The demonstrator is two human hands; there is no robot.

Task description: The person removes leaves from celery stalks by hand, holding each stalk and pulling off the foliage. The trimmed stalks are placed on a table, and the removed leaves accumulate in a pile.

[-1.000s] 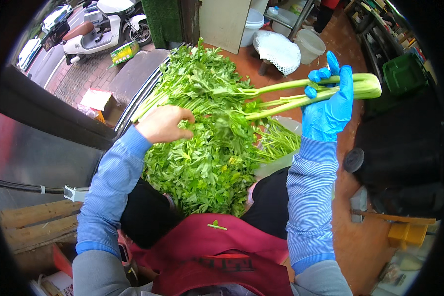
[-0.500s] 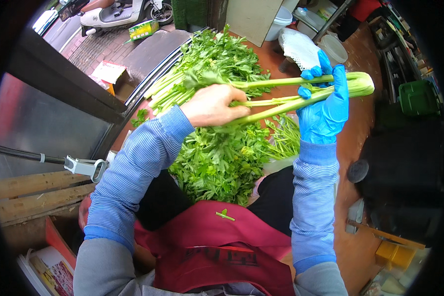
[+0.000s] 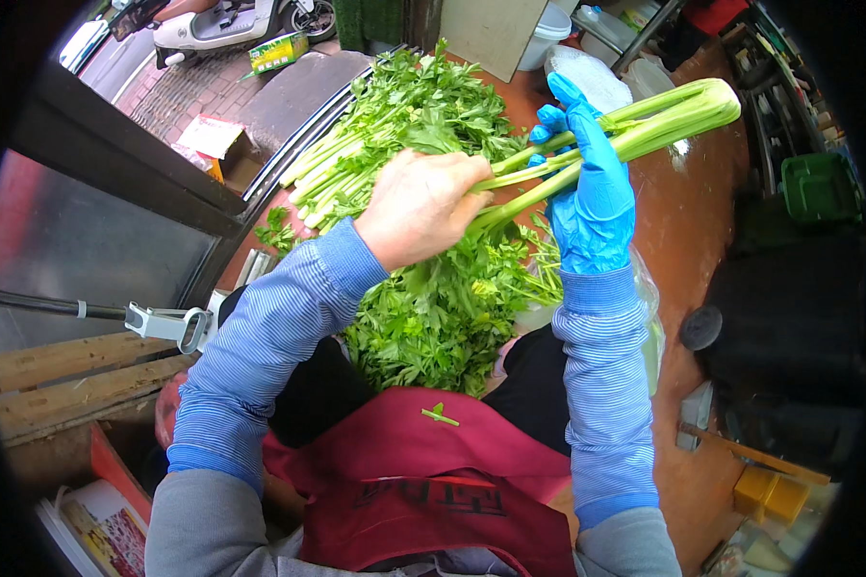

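Observation:
A bunch of celery is held out in front of me, its pale root end raised to the right and its leafy end at the left. My right hand, in a blue glove, is wrapped round the stalks near their middle. My bare left hand is closed on the stalks toward the leafy end; its fingertips are partly hidden. Beneath the hands lies a heap of loose celery leaves. Beyond it, a pile of celery bunches rests with pale stalks to the left. A small green sprig lies on my dark red apron.
At left stand a dark door frame and a jutting grey handle. White tubs are at the far side. A green bin and a dark round knob-like thing are at right, above the reddish floor.
The celery has tilted, its root end rising to the upper right. My right hand has shifted left along the stalks, closer to my left hand. The left hand's wrist has turned slightly.

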